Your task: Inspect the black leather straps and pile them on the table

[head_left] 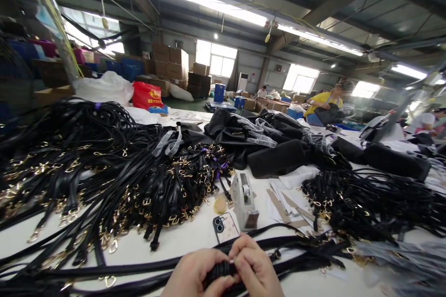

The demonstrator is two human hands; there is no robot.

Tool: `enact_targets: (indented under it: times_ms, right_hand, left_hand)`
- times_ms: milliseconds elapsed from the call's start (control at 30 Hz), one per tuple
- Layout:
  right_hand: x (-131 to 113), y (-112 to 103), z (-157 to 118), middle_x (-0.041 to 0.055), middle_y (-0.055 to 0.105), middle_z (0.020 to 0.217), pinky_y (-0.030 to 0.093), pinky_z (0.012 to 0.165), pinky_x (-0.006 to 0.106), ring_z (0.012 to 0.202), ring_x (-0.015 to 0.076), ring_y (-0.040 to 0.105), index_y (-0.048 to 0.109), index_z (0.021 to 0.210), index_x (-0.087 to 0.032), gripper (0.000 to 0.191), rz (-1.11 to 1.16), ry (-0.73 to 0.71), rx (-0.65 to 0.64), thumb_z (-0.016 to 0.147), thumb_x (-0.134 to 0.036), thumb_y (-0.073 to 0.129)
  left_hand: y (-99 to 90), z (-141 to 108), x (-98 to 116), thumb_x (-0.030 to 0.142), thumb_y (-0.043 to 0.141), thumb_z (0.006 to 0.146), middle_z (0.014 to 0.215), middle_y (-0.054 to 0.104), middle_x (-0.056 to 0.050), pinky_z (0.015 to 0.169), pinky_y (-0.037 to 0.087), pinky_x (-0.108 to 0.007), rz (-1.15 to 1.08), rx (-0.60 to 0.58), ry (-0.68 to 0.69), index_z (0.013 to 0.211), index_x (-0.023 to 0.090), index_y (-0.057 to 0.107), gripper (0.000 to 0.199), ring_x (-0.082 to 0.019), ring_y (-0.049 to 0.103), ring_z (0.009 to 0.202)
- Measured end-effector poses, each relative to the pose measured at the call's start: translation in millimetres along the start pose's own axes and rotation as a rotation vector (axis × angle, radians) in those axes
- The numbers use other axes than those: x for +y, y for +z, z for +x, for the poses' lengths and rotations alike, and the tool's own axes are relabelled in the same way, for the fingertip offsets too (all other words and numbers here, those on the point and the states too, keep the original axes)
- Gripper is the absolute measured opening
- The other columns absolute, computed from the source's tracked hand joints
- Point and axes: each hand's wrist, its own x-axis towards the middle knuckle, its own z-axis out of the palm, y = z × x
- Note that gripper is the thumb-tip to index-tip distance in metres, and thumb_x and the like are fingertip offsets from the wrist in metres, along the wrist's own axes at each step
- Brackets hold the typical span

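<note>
Our left hand (195, 271) grips a black coil (220, 271) near the front edge of our table (186, 240), seemingly steadying it while our right hand (256, 267) pinches its side; the tape dispenser (240, 199) stands beyond, within reach.

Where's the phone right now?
In the head view, the phone lies on the white table near the lower middle, just beyond the two hands, immediately left of the grey tape dispenser.
</note>
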Motion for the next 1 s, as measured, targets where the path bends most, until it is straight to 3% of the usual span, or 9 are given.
enact_targets:
  times_ms: [100, 367, 567, 700, 1000]
  right_hand:
    - [1.0, -0.1, -1.7, 0.0079, 0.060, 0.091, 0.048, 0.070, 0.028, 0.077, 0.0175, 0.059, 0.059, 0.071, -0.019, 0.045, 0.000, 0.022, -0.023, 0.102, -0.044, 0.038]
    - [0.5, 0.3, -1.2, 0.0088, 0.064, 0.097, 0.050, 0.078, 0.031, 0.087, 0.0211, 0.063, 0.060, 0.072, -0.021, 0.044, 0.064, -0.021, -0.050, 0.100, -0.050, 0.042]
    - [5.7, 1.9, -7.7, 0.0073, 0.065, 0.098, 0.045, 0.087, 0.033, 0.092, 0.0228, 0.061, 0.058, 0.075, -0.022, 0.043, 0.064, 0.065, 0.119, 0.099, -0.053, 0.042]
    - [4.8, 2.3, -6.4, 0.0044, 0.063, 0.091, 0.041, 0.093, 0.034, 0.086, 0.0207, 0.059, 0.055, 0.076, -0.022, 0.036, 0.066, 0.094, 0.127, 0.097, -0.051, 0.049]
    - [4.0, 3.3, -8.1, 0.0051, 0.060, 0.087, 0.044, 0.076, 0.028, 0.083, 0.0204, 0.057, 0.054, 0.070, -0.020, 0.035, 0.084, 0.159, 0.085, 0.096, -0.044, 0.054]
  left_hand:
    - [1.1, -1.0, 0.0, 0.026, 0.063, 0.084, 0.085, 0.074, 0.000, 0.070, 0.047, -0.020, 0.016, 0.014, 0.029, 0.095, 0.023, 0.072, 0.014, -0.015, 0.067, 0.075]
    - [6.5, -3.4, -0.5, 0.026, 0.064, 0.081, 0.080, 0.073, -0.001, 0.070, 0.049, -0.020, -0.021, 0.009, 0.031, 0.087, 0.022, 0.071, 0.010, -0.016, 0.065, 0.074]
    - [-6.3, 0.4, 14.9, 0.022, 0.062, 0.081, 0.088, 0.073, -0.001, 0.072, 0.048, -0.021, -0.178, 0.122, -0.029, 0.097, 0.019, 0.067, 0.017, -0.015, 0.065, 0.077]
    - [-3.3, -3.2, 10.6, 0.023, 0.066, 0.079, 0.084, 0.073, -0.001, 0.069, 0.047, -0.022, -0.127, 0.149, -0.031, 0.091, 0.019, 0.067, 0.013, -0.016, 0.065, 0.073]
    - [11.1, -7.2, -3.7, 0.024, 0.073, 0.080, 0.086, 0.074, -0.001, 0.071, 0.047, -0.024, 0.044, 0.106, 0.089, 0.095, 0.021, 0.069, 0.016, -0.018, 0.068, 0.074]
